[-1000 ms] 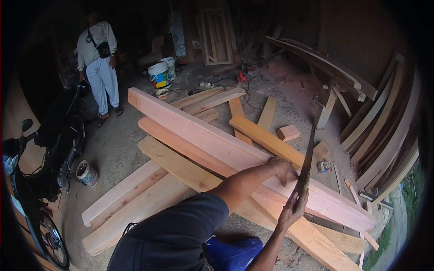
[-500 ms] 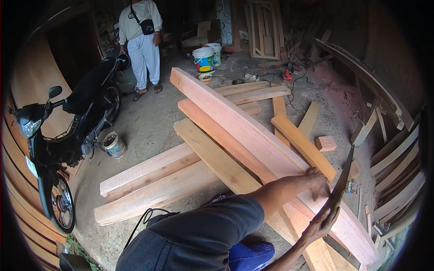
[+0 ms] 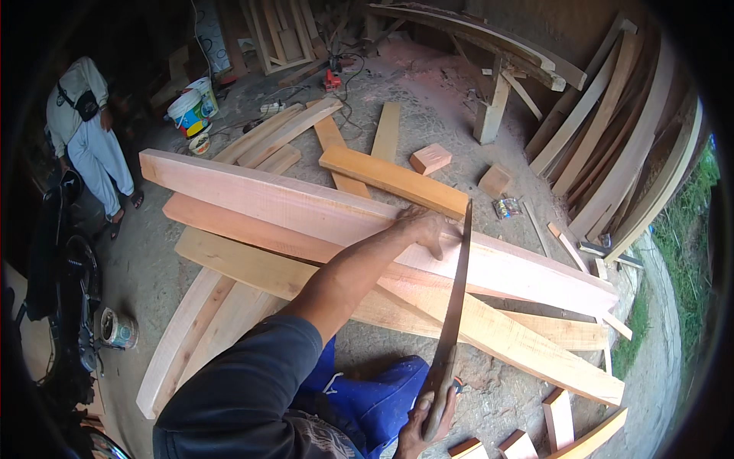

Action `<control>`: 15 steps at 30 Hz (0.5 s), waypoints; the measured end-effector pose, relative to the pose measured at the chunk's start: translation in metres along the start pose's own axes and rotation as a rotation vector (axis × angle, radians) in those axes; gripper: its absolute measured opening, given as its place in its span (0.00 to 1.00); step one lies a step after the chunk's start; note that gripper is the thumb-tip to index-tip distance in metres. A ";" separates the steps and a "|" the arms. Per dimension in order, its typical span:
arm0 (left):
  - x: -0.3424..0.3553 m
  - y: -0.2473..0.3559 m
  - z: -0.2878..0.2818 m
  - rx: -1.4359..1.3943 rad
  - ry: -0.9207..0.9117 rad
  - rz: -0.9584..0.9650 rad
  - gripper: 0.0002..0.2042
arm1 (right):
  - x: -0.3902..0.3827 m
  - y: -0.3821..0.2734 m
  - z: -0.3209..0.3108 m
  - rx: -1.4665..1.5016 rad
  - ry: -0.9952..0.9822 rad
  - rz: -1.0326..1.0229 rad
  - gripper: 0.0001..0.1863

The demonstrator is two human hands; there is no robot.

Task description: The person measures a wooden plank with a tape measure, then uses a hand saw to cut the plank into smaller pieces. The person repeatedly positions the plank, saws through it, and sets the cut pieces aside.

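From the head view, your left hand lay flat, fingers spread, on the top plank of the floor stack. Your right hand gripped the saw handle, partly cut off below; its blade met that plank.

top plank: pale pink | shorter board: orange-yellow | bucket: white, blue, yellow | trousers: blue

The motorcycle is cut off at the left edge; the standing person's head lies in shadow.
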State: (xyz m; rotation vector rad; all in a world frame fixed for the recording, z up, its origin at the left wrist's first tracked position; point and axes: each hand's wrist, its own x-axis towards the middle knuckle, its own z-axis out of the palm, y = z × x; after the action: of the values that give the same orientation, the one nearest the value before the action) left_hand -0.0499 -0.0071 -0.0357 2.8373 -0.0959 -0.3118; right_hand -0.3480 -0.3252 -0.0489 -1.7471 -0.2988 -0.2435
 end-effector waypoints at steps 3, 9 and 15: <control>-0.012 0.009 -0.004 0.023 0.006 -0.115 0.46 | 0.115 0.036 0.062 0.058 0.067 0.043 0.30; 0.023 -0.015 0.003 0.050 -0.094 -0.077 0.49 | 0.100 0.076 0.064 0.039 0.105 0.024 0.29; 0.017 -0.014 0.004 0.013 -0.004 -0.011 0.46 | -0.058 0.047 -0.005 -0.065 0.129 0.092 0.36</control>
State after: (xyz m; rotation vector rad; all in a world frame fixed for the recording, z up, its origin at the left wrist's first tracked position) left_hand -0.0337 0.0038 -0.0469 2.8513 -0.0831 -0.3198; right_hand -0.3868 -0.3422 -0.1107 -1.7956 -0.1178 -0.3009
